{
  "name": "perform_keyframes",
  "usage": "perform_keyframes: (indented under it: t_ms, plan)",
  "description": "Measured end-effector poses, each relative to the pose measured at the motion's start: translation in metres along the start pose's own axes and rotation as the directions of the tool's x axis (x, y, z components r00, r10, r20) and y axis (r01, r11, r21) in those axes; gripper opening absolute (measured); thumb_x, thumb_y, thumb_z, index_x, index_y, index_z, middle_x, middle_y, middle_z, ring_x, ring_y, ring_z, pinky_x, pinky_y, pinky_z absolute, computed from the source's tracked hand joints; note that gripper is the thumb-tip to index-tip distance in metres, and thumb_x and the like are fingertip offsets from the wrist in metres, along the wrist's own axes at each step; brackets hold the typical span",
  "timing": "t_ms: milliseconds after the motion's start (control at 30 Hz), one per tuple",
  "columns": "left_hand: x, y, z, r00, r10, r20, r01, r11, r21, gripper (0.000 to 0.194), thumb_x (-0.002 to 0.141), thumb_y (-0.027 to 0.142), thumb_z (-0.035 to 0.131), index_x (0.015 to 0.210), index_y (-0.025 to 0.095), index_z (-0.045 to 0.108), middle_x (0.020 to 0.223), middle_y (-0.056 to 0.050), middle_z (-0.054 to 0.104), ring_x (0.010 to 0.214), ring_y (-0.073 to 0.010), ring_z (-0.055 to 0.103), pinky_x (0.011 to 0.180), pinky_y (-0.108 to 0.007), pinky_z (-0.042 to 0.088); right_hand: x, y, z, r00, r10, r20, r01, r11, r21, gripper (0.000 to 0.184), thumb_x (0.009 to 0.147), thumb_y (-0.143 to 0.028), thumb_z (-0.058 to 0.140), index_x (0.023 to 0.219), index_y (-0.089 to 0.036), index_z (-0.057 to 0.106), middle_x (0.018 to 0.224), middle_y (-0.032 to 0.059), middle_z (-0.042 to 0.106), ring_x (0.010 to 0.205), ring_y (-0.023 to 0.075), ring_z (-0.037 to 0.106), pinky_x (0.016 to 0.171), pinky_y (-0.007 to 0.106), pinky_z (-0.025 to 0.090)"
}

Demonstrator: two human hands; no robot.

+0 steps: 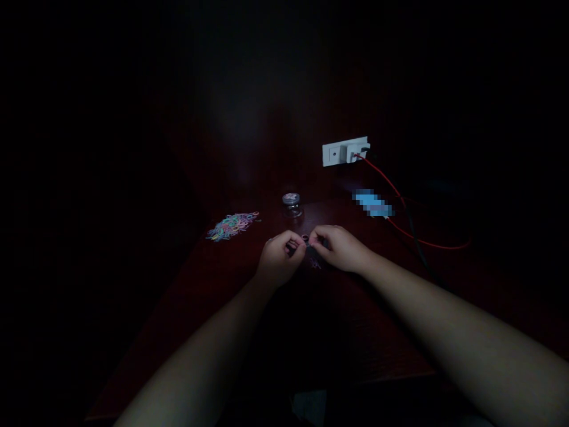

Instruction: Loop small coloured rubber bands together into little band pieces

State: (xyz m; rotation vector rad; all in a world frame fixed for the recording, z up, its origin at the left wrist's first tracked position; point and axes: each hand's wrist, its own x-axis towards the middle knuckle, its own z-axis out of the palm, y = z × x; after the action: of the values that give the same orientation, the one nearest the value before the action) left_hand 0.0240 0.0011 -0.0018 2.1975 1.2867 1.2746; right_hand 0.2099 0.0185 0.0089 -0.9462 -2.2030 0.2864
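Note:
My left hand (282, 258) and my right hand (338, 246) meet over the middle of the dark table, thumb and forefinger pinched on each. Between the fingertips shows a small pinkish rubber band (304, 237), with a thin pale strand running from one hand to the other. Just below the fingers lie a few loose pinkish bands (315, 263). To the left is a heap of small multicoloured rubber bands (233, 226). Behind my hands stands a small clear jar (292, 204) with a greyish lid. The dim light hides finer detail.
A white wall socket (333, 154) holds a white charger (350, 153). Its red cable (384, 172) curls down the right side to a lit, pixelated device (372, 203). A dark cord (413, 225) runs beside it. The reddish-brown tabletop (191, 308) ends at a front edge near my forearms.

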Motion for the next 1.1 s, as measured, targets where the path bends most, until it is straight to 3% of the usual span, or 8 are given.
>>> perform_keyframes:
  t_ms: [300,500,867,1100]
  plan:
    - [0.0001,-0.0005,-0.0005,1.000,0.004,0.014,-0.004,1.000,-0.009,0.004,0.082,0.022,0.060,0.080,0.019,0.063,0.076,0.001,0.067,0.068,-0.0118,0.060,0.063,-0.023,0.044,-0.0012,0.0004,0.0005,1.000,-0.001,0.013,0.001,0.999,0.033,0.009,0.078,-0.010,0.055,0.081,-0.017,0.060,0.074,0.0006,0.062,0.067,0.0117,0.055,0.064,0.023,0.039]
    - [-0.0006,-0.0029,0.0011,1.000,-0.002,0.002,0.002,1.000,-0.006,0.004,0.083,0.022,0.059,0.082,0.020,0.063,0.078,0.001,0.067,0.069,-0.0119,0.059,0.063,-0.023,0.044,-0.0014,-0.0004,-0.0008,1.000,0.014,0.001,-0.014,1.000,-0.004,0.012,0.073,-0.007,0.054,0.077,-0.018,0.056,0.066,-0.0026,0.057,0.059,0.0100,0.049,0.058,0.022,0.034]
    - [0.0006,-0.0015,0.0008,1.000,0.013,-0.021,-0.012,1.000,0.008,0.004,0.083,0.021,0.059,0.083,0.019,0.062,0.078,0.001,0.067,0.069,-0.0115,0.060,0.063,-0.023,0.044,-0.0023,-0.0042,-0.0037,0.998,0.029,0.052,-0.034,0.996,0.088,0.012,0.074,-0.012,0.056,0.084,-0.017,0.059,0.074,0.0009,0.062,0.066,0.0118,0.055,0.062,0.023,0.041]
    - [0.0010,-0.0002,0.0009,1.000,0.004,0.003,-0.004,1.000,-0.022,0.004,0.083,0.021,0.059,0.084,0.019,0.063,0.078,0.000,0.067,0.069,-0.0114,0.060,0.063,-0.023,0.045,-0.0016,-0.0033,-0.0024,0.999,-0.012,0.033,0.010,0.998,0.055,0.006,0.077,-0.013,0.053,0.076,-0.017,0.058,0.069,-0.0001,0.059,0.062,0.0108,0.052,0.060,0.023,0.037]
